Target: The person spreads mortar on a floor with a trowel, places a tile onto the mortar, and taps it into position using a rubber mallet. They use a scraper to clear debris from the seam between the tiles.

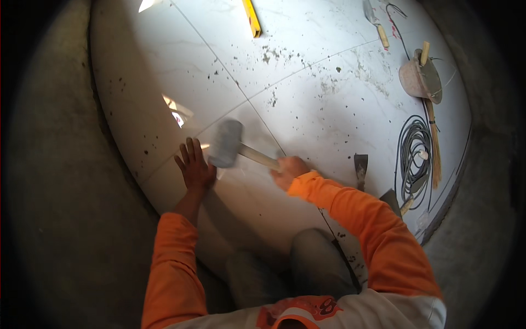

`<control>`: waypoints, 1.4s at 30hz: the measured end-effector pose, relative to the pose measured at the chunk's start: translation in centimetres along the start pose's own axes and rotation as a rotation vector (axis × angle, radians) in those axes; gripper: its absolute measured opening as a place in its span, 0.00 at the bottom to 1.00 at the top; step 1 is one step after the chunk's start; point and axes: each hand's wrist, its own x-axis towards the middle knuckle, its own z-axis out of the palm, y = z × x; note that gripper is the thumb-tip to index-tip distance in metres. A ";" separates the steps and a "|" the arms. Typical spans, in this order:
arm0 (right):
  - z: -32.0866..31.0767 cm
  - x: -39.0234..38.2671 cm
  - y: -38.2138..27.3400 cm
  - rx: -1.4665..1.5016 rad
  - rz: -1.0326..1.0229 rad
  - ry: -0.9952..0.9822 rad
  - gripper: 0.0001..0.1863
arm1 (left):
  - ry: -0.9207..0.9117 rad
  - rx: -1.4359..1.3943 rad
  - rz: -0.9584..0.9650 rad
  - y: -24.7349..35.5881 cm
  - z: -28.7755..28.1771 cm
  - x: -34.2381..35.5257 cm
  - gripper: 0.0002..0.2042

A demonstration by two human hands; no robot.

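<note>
My right hand (291, 171) is closed around the wooden handle of a rubber mallet (226, 143). The mallet's thick grey head is slightly blurred and sits just right of my left hand (195, 166). That left hand lies flat with its fingers spread on a large white marbled floor tile (246, 205). Whether the mallet head touches the tile or hangs above it, I cannot tell. Thin joint lines run between this tile and its neighbours.
A scraper (360, 169) and a trowel (392, 202) lie to the right. Beyond them are a coiled grey cable (412, 159), a straw brush (434, 148) and a mortar bowl (415, 79). A yellow level (252, 19) and a pointed trowel (376, 24) lie farther off. Mortar crumbs dot the tiles.
</note>
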 end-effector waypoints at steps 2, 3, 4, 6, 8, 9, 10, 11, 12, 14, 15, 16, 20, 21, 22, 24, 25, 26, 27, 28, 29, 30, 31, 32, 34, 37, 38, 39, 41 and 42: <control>0.6 -2.7 -4.3 0.078 -0.063 -0.017 0.09 | 0.001 0.002 -0.008 -1.9 1.0 -2.9 0.36; 0.6 -3.9 -5.0 0.104 -0.459 -0.025 0.10 | 0.113 -0.029 -0.037 -2.3 0.1 -1.0 0.36; 0.5 -4.9 -2.9 0.123 -0.718 -0.051 0.11 | 0.007 -0.055 -0.030 -1.0 -0.4 -0.3 0.37; 1.7 -5.3 0.2 0.164 -0.976 -0.104 0.13 | 0.014 -0.070 -0.010 0.1 -0.1 0.0 0.37; 2.1 -3.8 2.4 0.109 -0.273 -0.165 0.12 | 0.007 -0.064 0.002 0.1 0.8 -0.3 0.37; 1.7 -2.4 2.5 0.082 0.048 -0.176 0.12 | 0.029 -0.036 -0.005 -0.4 0.5 0.7 0.37; 2.5 -4.0 0.6 0.100 0.061 -0.203 0.12 | -0.004 -0.024 -0.004 -1.0 1.1 -1.0 0.37; 3.6 -6.2 -1.7 0.054 -0.155 -0.188 0.12 | -0.021 -0.016 -0.015 -1.4 1.7 -2.6 0.37; 2.5 -6.3 -3.3 -0.021 -0.397 -0.122 0.12 | 0.021 -0.019 -0.027 -1.2 1.1 -1.4 0.37; 1.5 -5.1 -1.4 -0.035 -0.665 -0.166 0.13 | 0.069 -0.024 -0.027 -1.2 -0.3 1.0 0.38; 2.3 -5.7 0.3 -0.026 -0.889 -0.253 0.13 | 0.054 -0.038 -0.015 -1.0 0.1 0.5 0.38; 3.0 -5.3 2.5 -0.025 -0.870 -0.258 0.13 | 0.042 -0.058 -0.005 -0.4 0.5 0.1 0.38; 1.7 -2.9 -0.7 -0.104 -0.132 -0.129 0.11 | -0.022 0.032 -0.011 -1.0 0.7 -1.8 0.37; 1.8 -3.5 -4.3 -0.059 -0.187 -0.078 0.12 | -0.028 0.020 -0.026 -2.1 0.9 -2.3 0.37; 1.0 -3.6 -4.1 -0.070 -0.203 -0.053 0.12 | 0.010 -0.018 -0.049 -1.7 0.4 -1.0 0.37; 0.3 -5.5 -2.1 0.116 -0.961 -0.145 0.14 | 0.018 -0.033 -0.023 -1.9 -0.3 -0.5 0.38; 0.3 -4.6 0.9 0.108 -0.943 -0.149 0.14 | 0.039 -0.064 -0.006 -0.8 0.0 0.1 0.38; 0.8 -2.6 5.6 -0.018 -0.384 -0.234 0.14 | 0.051 -0.103 0.017 0.5 0.7 0.1 0.38; 0.8 -1.0 8.2 -0.146 0.160 -0.293 0.14 | 0.054 -0.120 0.020 1.2 1.0 0.2 0.38; 0.2 0.2 5.1 -0.139 0.133 -0.279 0.14 | 0.068 -0.091 0.030 -0.4 0.3 0.8 0.38; -1.2 0.2 0.7 -0.022 0.082 -0.134 0.13 | 0.057 -0.073 0.022 -0.8 0.3 0.0 0.38; 0.4 -1.9 -1.7 0.127 0.089 -0.028 0.12 | -0.013 -0.060 0.026 -1.6 1.8 -3.2 0.38; 0.8 -3.0 -2.5 -0.062 -0.196 -0.076 0.12 | 0.006 -0.036 -0.010 -1.9 1.2 -1.6 0.38; 0.3 -3.0 -2.7 -0.069 -0.225 -0.048 0.12 | 0.023 -0.011 -0.048 -2.3 0.5 0.0 0.38; -0.7 -5.8 -2.0 0.085 -0.905 -0.240 0.16 | 0.009 -0.029 -0.022 -1.7 -0.1 -0.2 0.38; 1.7 -0.7 7.6 -0.158 0.066 -0.236 0.15 | 0.055 -0.112 0.008 1.4 0.5 0.9 0.38; 0.8 0.6 4.2 -0.148 0.035 -0.219 0.15 | 0.074 -0.081 0.024 -0.1 -0.4 1.6 0.38; -0.7 0.1 -0.3 -0.028 -0.011 -0.121 0.14 | 0.052 -0.062 0.022 -0.5 -0.1 0.0 0.38; 1.8 -1.9 -3.3 0.030 -0.127 -0.006 0.13 | -0.006 -0.031 -0.006 -2.0 1.0 -2.0 0.38; 3.0 -2.2 -3.4 -0.057 -0.254 0.058 0.13 | 0.036 -0.016 -0.060 -2.4 0.1 0.2 0.38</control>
